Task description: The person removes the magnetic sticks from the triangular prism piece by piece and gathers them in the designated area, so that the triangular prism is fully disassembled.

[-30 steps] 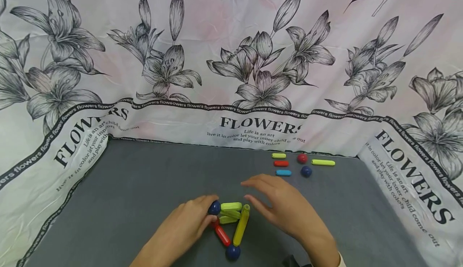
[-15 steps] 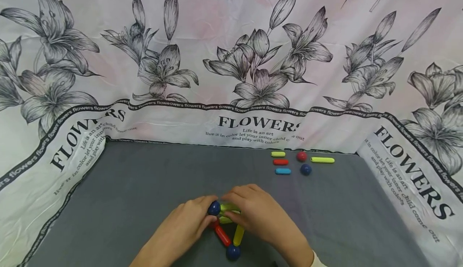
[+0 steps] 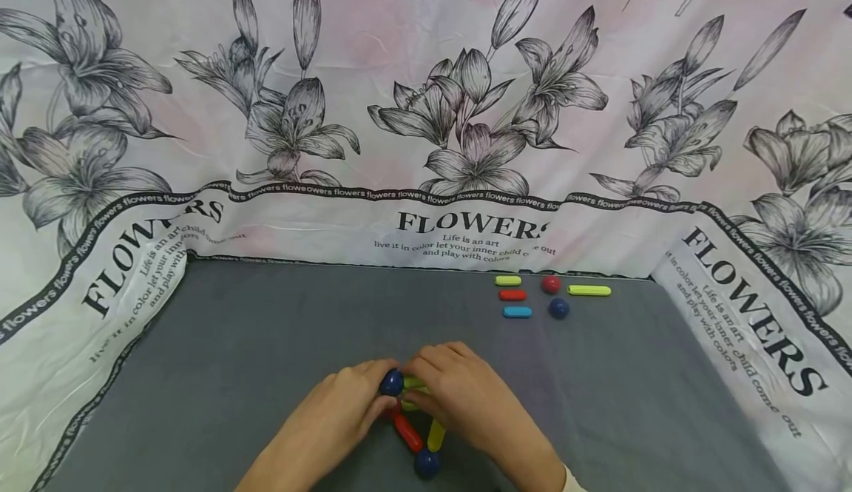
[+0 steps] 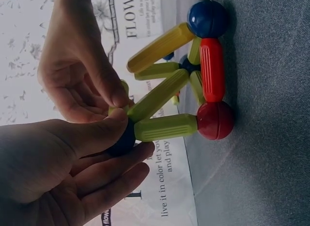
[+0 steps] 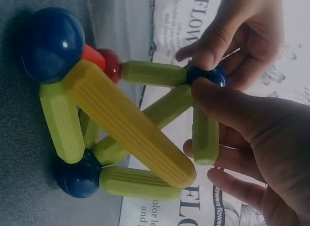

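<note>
A frame of magnetic sticks and balls stands on the grey cloth, partly hidden by both hands in the head view. My left hand (image 3: 333,410) pinches the blue ball (image 3: 391,382) at its top. Beside it, my right hand (image 3: 466,396) holds a short green stick (image 5: 206,134) that meets this ball, thumb in front and fingers behind. Two more green sticks run down from the ball, one to a red ball (image 4: 215,120). A red stick (image 4: 213,70) joins that to a lower blue ball (image 4: 208,18). From there a yellow stick (image 5: 131,124) slants up, its upper end free.
At the back right lie a short green stick (image 3: 508,280), a red stick (image 3: 513,295), a light blue stick (image 3: 517,312) and a longer green stick (image 3: 589,291). A red ball (image 3: 551,284) and a blue ball (image 3: 559,308) sit among them. A flower-printed cloth (image 3: 466,240) rises behind.
My right hand has come in from the right, down to the top of the frame, and has taken hold of the short green stick. My left hand keeps its pinch on the blue ball.
</note>
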`<state>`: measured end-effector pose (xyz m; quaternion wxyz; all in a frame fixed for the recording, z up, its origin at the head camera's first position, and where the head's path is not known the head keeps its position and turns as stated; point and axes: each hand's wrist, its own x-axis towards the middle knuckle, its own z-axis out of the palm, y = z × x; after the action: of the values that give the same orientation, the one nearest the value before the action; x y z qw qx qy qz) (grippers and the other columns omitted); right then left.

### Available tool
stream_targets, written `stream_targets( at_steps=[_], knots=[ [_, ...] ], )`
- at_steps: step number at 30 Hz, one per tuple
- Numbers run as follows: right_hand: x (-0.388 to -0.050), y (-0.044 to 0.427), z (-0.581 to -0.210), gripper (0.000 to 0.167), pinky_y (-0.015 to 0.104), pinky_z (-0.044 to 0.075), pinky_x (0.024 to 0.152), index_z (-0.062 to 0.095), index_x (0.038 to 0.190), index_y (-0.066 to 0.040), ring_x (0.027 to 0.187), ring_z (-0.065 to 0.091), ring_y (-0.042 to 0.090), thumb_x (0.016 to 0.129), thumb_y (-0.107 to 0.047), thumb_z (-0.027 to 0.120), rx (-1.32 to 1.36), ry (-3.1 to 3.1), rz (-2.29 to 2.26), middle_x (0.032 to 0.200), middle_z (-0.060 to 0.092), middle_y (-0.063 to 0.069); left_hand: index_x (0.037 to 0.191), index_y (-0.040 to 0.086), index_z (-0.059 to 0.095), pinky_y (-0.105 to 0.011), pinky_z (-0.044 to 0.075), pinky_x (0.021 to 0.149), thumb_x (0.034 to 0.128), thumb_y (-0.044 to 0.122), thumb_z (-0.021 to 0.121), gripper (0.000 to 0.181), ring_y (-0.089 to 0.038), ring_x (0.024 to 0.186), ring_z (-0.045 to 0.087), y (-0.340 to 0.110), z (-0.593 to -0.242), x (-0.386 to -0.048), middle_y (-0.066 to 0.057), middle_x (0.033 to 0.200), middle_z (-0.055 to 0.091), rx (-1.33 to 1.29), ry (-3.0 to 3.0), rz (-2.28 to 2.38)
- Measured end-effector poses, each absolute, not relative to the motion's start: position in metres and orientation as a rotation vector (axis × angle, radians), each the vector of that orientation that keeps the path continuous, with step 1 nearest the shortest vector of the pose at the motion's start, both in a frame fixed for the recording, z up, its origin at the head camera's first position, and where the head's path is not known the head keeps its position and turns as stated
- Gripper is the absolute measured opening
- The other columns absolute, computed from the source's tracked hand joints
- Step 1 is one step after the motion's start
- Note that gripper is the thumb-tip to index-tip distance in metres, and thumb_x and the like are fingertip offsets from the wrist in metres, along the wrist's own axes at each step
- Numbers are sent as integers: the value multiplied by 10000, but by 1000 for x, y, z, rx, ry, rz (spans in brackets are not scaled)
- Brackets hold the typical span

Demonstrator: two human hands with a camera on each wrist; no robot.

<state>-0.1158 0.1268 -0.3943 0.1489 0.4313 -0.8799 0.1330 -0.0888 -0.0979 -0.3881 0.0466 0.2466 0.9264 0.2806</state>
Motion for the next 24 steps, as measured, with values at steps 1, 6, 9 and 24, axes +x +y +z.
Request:
stream_targets(
  at_steps=[1, 6, 9, 24],
  knots=[
    [-115, 126, -394, 287, 320, 536, 969, 760, 1102, -190, 971, 679, 79, 875, -295, 902, 1238, -2526, 377, 1032, 702, -97, 1340, 60, 670, -333, 597, 777, 999, 179, 752, 370, -147, 988, 732, -98, -388, -88, -46, 1202, 732, 749, 2827, 856],
    [-113, 123, -395, 291, 308, 533, 972, 753, 1114, -192, 989, 675, 83, 874, -256, 906, 1227, -2534, 351, 1041, 695, -101, 1330, 69, 673, -329, 592, 766, 999, 181, 752, 359, -136, 974, 726, -99, -388, -87, -25, 1181, 729, 743, 2831, 867],
    [-113, 123, -394, 288, 311, 533, 982, 747, 1118, -197, 999, 669, 87, 876, -222, 901, 1212, -2547, 372, 1047, 692, -100, 1318, 81, 677, -317, 583, 755, 1003, 193, 747, 341, -106, 954, 710, -99, -388, -87, 11, 1149, 723, 751, 2835, 876],
    [-115, 123, -394, 234, 328, 536, 963, 756, 1095, -201, 933, 641, 89, 892, -227, 868, 1194, -2546, 421, 998, 686, -94, 1334, 77, 666, -325, 587, 769, 1008, 196, 742, 355, -125, 964, 719, -98, -389, -88, -6, 1164, 729, 760, 2827, 871]
  ],
)
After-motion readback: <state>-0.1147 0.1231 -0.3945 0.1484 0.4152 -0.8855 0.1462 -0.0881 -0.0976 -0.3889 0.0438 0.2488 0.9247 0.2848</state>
